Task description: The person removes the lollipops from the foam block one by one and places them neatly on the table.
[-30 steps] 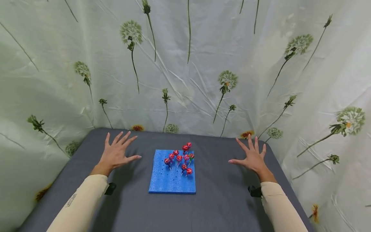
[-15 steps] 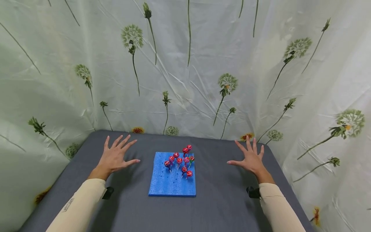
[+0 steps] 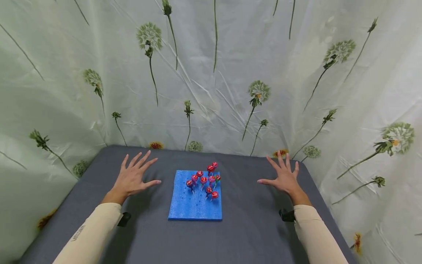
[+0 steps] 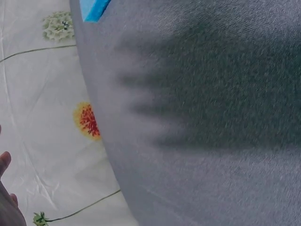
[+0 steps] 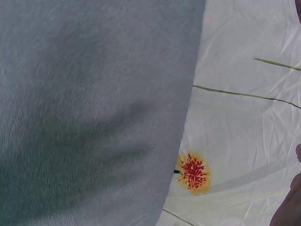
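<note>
A blue foam board [image 3: 184, 209] lies on the table, with several red-wrapped lollipops [image 3: 203, 180] standing in its back and right part by their sticks. Small holes dot its bare surface. To the left of the board, my left hand [image 3: 130, 179] is held over the table, fingers spread, holding nothing. My right hand [image 3: 286, 179] hovers likewise on the right side, thumb toward the board and fingers apart. In the left wrist view a corner of the board [image 4: 94, 9] shows at the top, and part of the left hand [image 4: 8, 207] at the edge.
A dark grey cloth covers the table [image 3: 244, 234]. Behind and at both sides hangs a pale curtain [image 3: 217, 91] printed with dandelions. Both hands cast shadows on the cloth. Each wrist carries a small black device [image 3: 124, 219].
The head view tilts slightly and returns. My right hand shifts a little to the left; the left hand barely moves. Board and lollipops stay in place.
</note>
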The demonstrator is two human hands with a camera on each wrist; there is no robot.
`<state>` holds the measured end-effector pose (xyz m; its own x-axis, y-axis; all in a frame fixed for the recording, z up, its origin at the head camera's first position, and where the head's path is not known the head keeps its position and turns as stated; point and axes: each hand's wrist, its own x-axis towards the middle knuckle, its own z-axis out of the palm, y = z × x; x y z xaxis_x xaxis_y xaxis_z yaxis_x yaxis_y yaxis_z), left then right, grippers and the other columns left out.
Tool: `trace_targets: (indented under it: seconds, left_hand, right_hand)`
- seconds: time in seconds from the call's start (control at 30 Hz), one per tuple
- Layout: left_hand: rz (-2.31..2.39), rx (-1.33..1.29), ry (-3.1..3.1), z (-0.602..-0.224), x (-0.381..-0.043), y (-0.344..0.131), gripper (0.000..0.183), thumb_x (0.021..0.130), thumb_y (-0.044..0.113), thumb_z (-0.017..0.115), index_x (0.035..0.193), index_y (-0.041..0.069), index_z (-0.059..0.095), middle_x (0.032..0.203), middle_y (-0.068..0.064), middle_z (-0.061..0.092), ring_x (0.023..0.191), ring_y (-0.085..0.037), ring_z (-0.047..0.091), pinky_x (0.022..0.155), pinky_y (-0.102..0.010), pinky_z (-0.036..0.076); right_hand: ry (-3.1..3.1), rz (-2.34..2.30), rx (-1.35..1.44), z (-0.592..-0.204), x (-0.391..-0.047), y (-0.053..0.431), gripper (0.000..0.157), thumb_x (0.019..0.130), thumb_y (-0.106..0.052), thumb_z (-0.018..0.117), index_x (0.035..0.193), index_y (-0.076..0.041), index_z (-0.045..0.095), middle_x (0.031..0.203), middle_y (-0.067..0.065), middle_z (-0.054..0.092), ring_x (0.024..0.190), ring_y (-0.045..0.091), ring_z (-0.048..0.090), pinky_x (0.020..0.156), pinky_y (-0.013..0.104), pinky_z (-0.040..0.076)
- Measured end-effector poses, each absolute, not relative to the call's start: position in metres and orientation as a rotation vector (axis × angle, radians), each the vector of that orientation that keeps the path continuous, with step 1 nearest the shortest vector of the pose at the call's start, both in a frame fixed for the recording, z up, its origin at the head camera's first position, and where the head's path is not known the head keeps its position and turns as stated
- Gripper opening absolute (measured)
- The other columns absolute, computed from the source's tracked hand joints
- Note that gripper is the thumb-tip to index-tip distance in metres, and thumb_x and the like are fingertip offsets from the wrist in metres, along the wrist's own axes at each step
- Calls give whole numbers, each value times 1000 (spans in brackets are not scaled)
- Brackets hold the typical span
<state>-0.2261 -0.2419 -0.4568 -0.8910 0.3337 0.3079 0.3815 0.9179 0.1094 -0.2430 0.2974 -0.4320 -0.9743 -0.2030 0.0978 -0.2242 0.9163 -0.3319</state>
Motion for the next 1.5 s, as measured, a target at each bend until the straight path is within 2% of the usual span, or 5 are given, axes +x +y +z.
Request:
trace_targets:
  seconds: [0.2, 0.43, 1.07, 1.33, 1.5]
  left_hand:
    - [-272, -546, -2785, -461, -226, -236, 87, 76, 70, 62, 143, 16, 46, 154, -15, 32, 138, -42, 27, 110, -65, 8]
    - [-357, -528, -2865, -467, -221, -229, 83, 77, 62, 67, 142, 15, 47, 149, -21, 37, 137, -43, 29, 111, -64, 7]
    - [-532, -514, -2951, -497, -206, -210, 84, 77, 61, 67, 142, 13, 47, 149, -23, 36, 137, -47, 28, 107, -70, 7]
    - [-601, -585, -2954, -505, -205, -204, 87, 75, 57, 72, 143, 9, 46, 153, -22, 29, 138, -49, 25, 111, -65, 10]
    - [-596, -591, -2962, -508, -205, -197, 88, 75, 58, 72, 143, 8, 46, 152, -21, 32, 137, -48, 28, 110, -67, 12]
  right_hand:
    - [-3011, 531, 338, -433, -245, 299, 102, 72, -65, 71, 152, -16, 31, 160, 20, -3, 143, 44, -15, 103, 70, -16]
    - [-3022, 583, 357, -438, -238, 298, 104, 71, -64, 73, 153, -18, 27, 161, 17, -6, 142, 44, -17, 103, 70, -15]
    - [-2964, 694, 436, -453, -226, 275, 100, 69, -54, 79, 150, -14, 34, 158, 23, 11, 143, 49, -1, 104, 72, -2]
    - [-2885, 850, 488, -461, -222, 263, 89, 71, -51, 79, 141, -9, 46, 155, 27, 19, 140, 51, 10, 100, 71, 10]
    - [-2848, 931, 506, -470, -220, 254, 83, 72, -45, 80, 139, -8, 49, 151, 27, 27, 137, 51, 17, 98, 70, 14]
